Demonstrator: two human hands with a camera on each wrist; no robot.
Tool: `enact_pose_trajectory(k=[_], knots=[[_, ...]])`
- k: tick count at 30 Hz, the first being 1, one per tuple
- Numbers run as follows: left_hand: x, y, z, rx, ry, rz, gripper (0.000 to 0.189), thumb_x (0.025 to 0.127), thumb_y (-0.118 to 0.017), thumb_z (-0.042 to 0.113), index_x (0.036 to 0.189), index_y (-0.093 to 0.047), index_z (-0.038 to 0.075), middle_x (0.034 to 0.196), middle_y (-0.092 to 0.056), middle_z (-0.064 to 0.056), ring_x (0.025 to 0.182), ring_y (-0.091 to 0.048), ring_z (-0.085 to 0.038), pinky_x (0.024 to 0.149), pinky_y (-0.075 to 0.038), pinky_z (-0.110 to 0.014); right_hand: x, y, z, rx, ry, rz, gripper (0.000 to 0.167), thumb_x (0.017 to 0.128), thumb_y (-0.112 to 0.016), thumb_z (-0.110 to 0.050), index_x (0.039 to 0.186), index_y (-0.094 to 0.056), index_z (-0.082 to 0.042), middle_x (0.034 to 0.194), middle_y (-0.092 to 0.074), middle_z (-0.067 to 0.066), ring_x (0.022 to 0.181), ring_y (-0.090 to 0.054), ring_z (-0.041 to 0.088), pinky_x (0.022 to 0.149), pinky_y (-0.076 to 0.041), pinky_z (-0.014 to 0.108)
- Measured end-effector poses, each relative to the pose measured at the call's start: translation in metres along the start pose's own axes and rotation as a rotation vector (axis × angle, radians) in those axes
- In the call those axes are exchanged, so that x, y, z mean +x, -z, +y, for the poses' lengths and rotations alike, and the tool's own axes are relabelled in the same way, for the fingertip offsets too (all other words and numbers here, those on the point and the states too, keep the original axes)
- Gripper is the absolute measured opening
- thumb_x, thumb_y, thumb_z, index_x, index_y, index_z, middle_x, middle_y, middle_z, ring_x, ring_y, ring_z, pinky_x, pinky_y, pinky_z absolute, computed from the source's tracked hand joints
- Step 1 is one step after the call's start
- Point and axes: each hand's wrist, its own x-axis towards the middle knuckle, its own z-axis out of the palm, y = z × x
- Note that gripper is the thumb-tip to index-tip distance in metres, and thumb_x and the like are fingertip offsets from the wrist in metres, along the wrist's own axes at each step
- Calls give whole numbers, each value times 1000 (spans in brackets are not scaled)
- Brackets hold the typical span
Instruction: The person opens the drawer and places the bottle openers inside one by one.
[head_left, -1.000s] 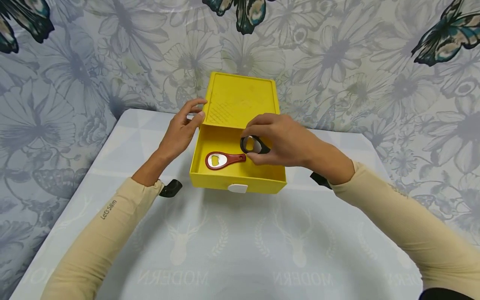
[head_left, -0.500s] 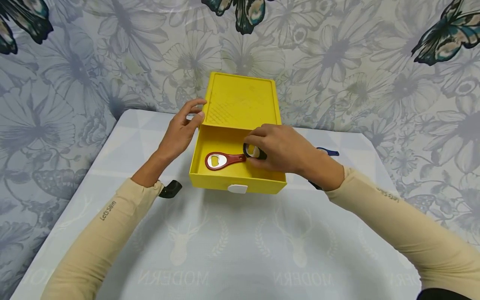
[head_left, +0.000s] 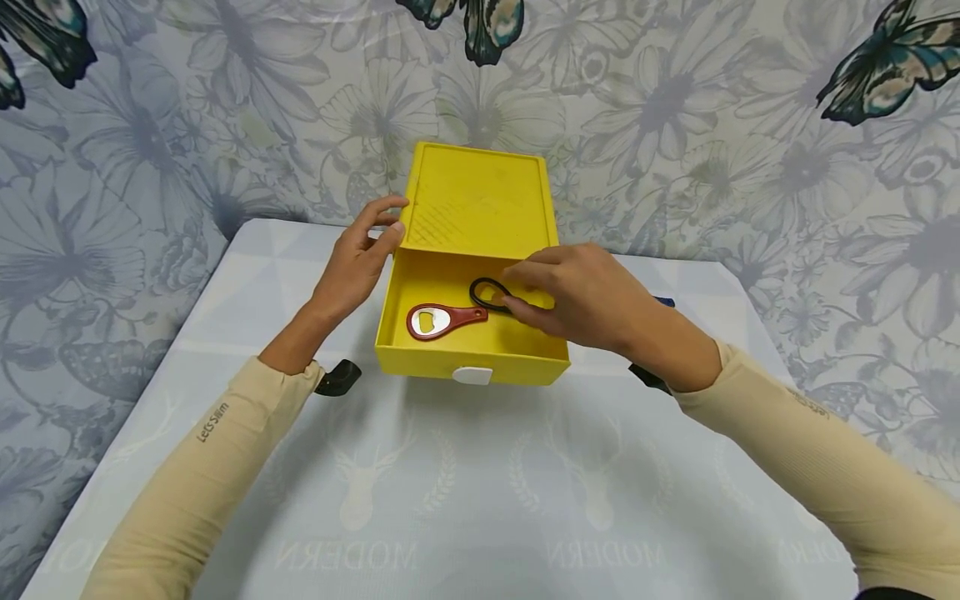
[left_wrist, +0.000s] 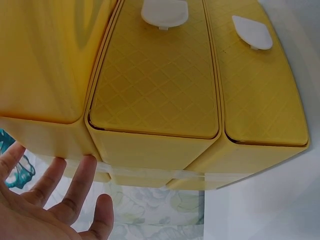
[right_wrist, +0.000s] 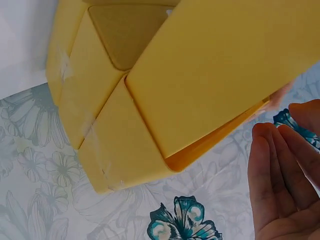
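Observation:
A pulled-out yellow drawer (head_left: pixel 472 371) holds a red bottle opener (head_left: pixel 446 322) with a metal plate, lying flat. Beside its handle lies a black bottle opener (head_left: pixel 480 293); its loop shows while the rest is hidden behind my right hand. That right hand (head_left: pixel 581 292) is over the drawer's right part, thumb and fingers spread apart, thumb close to the black loop. In the right wrist view its fingers (right_wrist: pixel 280 170) hold nothing. My left hand (head_left: pixel 354 258) rests with straightish fingers against the left side of the yellow drawer unit (left_wrist: pixel 155 85).
The unit stacks several drawers with white pull tabs (left_wrist: pixel 165 12). Behind my right forearm, a blue object (head_left: pixel 664 301) pokes out on the white patterned tablecloth (head_left: pixel 480 483). A flowered wall (head_left: pixel 675 150) with butterflies stands right behind the table.
My right hand lowered the black bottle opener into the drawer and let it go, then drew slightly back to the right. The left hand stayed on the unit's side.

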Motion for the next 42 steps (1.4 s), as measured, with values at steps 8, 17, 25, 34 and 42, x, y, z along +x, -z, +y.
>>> enact_pose_trajectory(k=[8, 17, 25, 34, 42], knots=[[0, 0, 1, 6, 9, 2, 46, 107, -43, 40, 151, -41, 30, 144, -45, -15, 98, -54, -33, 82, -38, -41, -13, 6, -11, 75, -47, 9, 22, 87, -79, -18, 107, -77, -8, 97, -76, 4, 72, -65, 14, 63, -51, 29], [0, -1, 2, 10, 9, 3, 46, 106, -43, 40, 151, -41, 30, 145, -45, -15, 99, -54, -33, 84, -39, -41, -35, 10, -31, 106, 44, 118, 30, 79, -84, -12, 107, -75, -8, 97, -75, 2, 79, -65, 14, 64, -54, 28], [0, -1, 2, 16, 10, 3, 46, 106, -42, 40, 151, -41, 30, 144, -45, -15, 99, -54, -33, 83, -39, -41, -54, 6, -47, 138, 159, 241, 15, 95, -70, -18, 105, -73, -8, 99, -72, 2, 87, -66, 18, 76, -55, 30], [0, -1, 3, 18, 6, 6, 46, 107, -42, 39, 151, -41, 30, 145, -44, -15, 100, -54, -33, 84, -39, -41, -66, -10, -62, 201, 190, 353, 18, 101, -59, -19, 97, -74, -9, 93, -71, 0, 82, -66, 15, 76, -56, 25], [0, -2, 3, 21, -1, 9, 45, 107, -42, 38, 151, -41, 29, 145, -45, -15, 97, -53, -32, 81, -38, -39, -75, -40, -65, 325, 174, 420, 13, 98, -65, -15, 97, -74, -6, 88, -73, 1, 76, -68, 12, 75, -56, 21]])
